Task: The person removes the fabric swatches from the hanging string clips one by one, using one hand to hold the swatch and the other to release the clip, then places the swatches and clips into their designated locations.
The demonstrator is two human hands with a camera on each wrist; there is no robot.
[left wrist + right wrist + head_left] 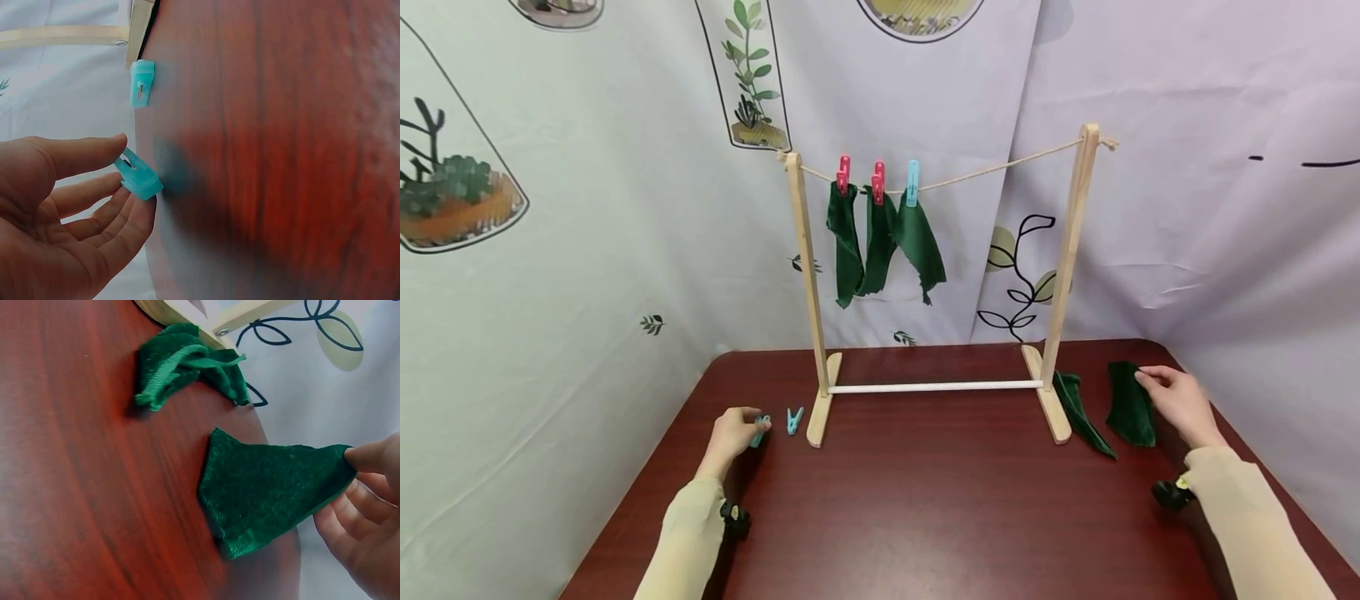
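At the table's left side my left hand (735,433) pinches a light-blue clothespin (141,177) between thumb and fingers, just above the tabletop. Another blue clothespin (793,421) lies beside it, nearer the rack. On the right, my right hand (1180,402) pinches the edge of a dark green velvet cloth (275,490); its far end hangs down close to the table. A second green cloth (1081,412) lies crumpled next to the rack's right foot. Three green cloths (880,242) hang from the rope, held by two red clothespins (878,183) and a blue one (913,183).
A wooden rack (808,267) with a sagging rope (1000,168) and a white lower bar (936,387) stands at the back of the dark red table (925,500). Behind it hangs a white printed curtain (715,250).
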